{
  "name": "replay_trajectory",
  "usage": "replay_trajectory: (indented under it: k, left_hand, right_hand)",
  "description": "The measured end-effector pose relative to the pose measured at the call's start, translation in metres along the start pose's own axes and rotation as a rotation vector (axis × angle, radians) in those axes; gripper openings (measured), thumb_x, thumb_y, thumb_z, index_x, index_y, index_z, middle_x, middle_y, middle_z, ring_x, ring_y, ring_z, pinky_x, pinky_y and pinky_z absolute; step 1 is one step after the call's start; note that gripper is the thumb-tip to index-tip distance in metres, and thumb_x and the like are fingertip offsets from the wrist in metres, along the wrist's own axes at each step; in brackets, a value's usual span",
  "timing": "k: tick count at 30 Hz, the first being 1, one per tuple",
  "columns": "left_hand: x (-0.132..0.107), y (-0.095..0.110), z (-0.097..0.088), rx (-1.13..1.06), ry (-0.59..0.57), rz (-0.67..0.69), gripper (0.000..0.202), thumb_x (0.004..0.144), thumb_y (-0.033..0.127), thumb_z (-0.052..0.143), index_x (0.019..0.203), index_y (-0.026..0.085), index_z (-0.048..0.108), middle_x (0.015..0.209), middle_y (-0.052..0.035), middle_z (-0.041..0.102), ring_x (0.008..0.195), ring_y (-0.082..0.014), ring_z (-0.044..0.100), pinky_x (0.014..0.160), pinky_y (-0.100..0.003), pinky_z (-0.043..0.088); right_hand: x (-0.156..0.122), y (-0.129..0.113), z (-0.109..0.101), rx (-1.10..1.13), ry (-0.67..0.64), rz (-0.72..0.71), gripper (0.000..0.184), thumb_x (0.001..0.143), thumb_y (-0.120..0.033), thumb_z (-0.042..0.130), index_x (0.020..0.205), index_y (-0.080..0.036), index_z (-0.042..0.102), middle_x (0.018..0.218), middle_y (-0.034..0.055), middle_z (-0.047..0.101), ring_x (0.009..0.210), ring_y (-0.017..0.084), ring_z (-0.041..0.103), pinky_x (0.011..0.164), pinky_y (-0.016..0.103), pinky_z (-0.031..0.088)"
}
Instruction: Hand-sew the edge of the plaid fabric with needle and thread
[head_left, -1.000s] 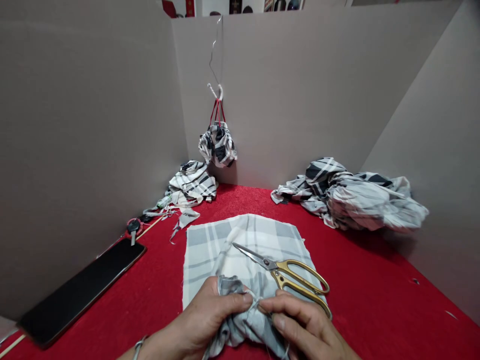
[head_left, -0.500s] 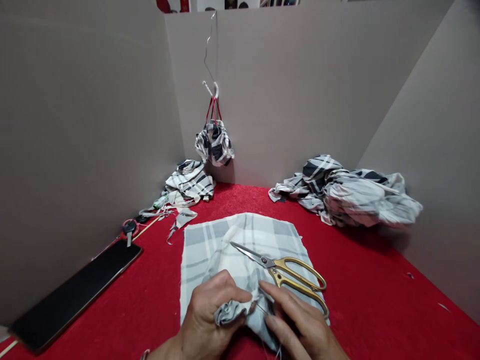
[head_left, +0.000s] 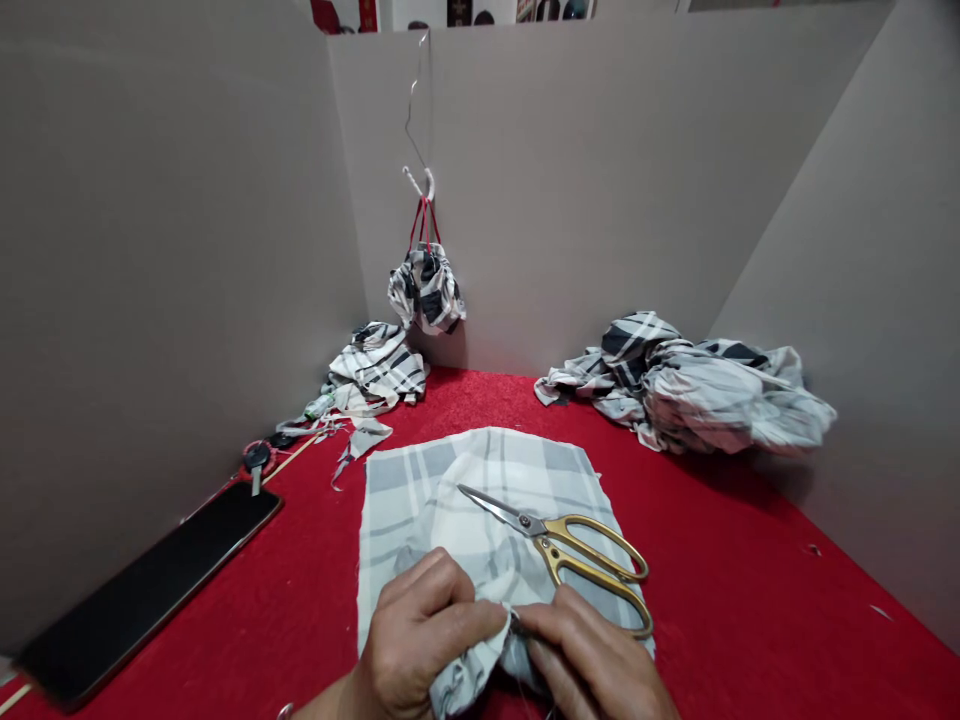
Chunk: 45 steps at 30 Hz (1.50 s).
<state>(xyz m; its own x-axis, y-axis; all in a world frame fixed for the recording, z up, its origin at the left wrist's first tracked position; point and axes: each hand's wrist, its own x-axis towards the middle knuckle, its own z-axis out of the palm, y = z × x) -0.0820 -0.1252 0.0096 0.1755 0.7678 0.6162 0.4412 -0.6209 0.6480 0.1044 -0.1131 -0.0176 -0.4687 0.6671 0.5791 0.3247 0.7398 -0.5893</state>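
A grey-and-white plaid cloth [head_left: 420,490] lies spread on the red table [head_left: 720,560], its near edge bunched up. My left hand [head_left: 416,640] is closed, gripping the gathered folds. My right hand [head_left: 589,665] pinches the same bunch just to the right, fingertips meeting the left thumb. What sits between the fingertips is too small to make out. Gold-handled scissors [head_left: 570,545] rest shut on the cloth just beyond my right hand, blades pointing left.
A black phone [head_left: 142,590] lies at the left edge beside a key [head_left: 255,462]. Plaid fabric piles sit at the back left [head_left: 379,368] and back right [head_left: 697,385]. A plaid pouch [head_left: 426,285] hangs from a hook. Grey partition walls enclose the table.
Both hands have shifted slightly along the bunched edge, the left turning its knuckles up over the folds. The view has drifted a little. The scissors lie where they were.
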Motion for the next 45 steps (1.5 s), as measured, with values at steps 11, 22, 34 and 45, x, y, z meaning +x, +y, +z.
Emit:
replay_trajectory:
  k: [11, 22, 34, 45]
  left_hand:
    - [0.007, 0.004, 0.001, -0.153, -0.084, -0.233, 0.012, 0.071, 0.023, 0.068, 0.082, 0.022, 0.073, 0.063, -0.0026, 0.053, 0.060, -0.0152, 0.047, 0.059, -0.025, 0.033]
    - [0.016, -0.005, 0.006, -0.824, -0.296, -0.848, 0.026, 0.070, 0.034, 0.065, 0.061, 0.013, 0.054, 0.051, 0.0053, 0.040, 0.046, -0.0064, 0.033, 0.044, -0.018, 0.025]
    - [0.020, 0.000, 0.007, -0.892, -0.250, -0.952, 0.015, 0.066, 0.024, 0.061, 0.060, 0.012, 0.056, 0.049, 0.0027, 0.047, 0.040, -0.0066, 0.038, 0.037, -0.017, 0.031]
    - [0.021, -0.001, 0.005, -0.892, -0.230, -0.998, 0.013, 0.064, 0.024, 0.060, 0.062, 0.011, 0.057, 0.048, 0.0030, 0.046, 0.038, -0.0063, 0.037, 0.036, -0.017, 0.029]
  right_hand:
    - [0.009, -0.006, -0.016, 0.076, -0.127, 0.047, 0.029, 0.089, -0.016, 0.044, 0.115, -0.023, 0.053, 0.082, 0.0055, 0.060, 0.073, 0.018, 0.059, 0.064, 0.026, 0.046]
    - [0.014, -0.008, -0.020, 0.747, -0.317, 0.745, 0.034, 0.082, -0.047, 0.055, 0.093, -0.016, 0.063, 0.054, -0.0057, 0.041, 0.039, 0.005, 0.030, 0.038, 0.018, 0.023]
    - [0.015, -0.006, -0.016, 1.027, -0.219, 0.913, 0.035, 0.070, -0.045, 0.069, 0.084, -0.013, 0.061, 0.047, -0.0091, 0.038, 0.034, 0.002, 0.031, 0.034, 0.014, 0.023]
    - [0.015, -0.006, -0.017, 1.047, -0.236, 0.900, 0.038, 0.069, -0.046, 0.070, 0.086, -0.012, 0.063, 0.046, -0.0090, 0.038, 0.034, 0.002, 0.030, 0.034, 0.015, 0.021]
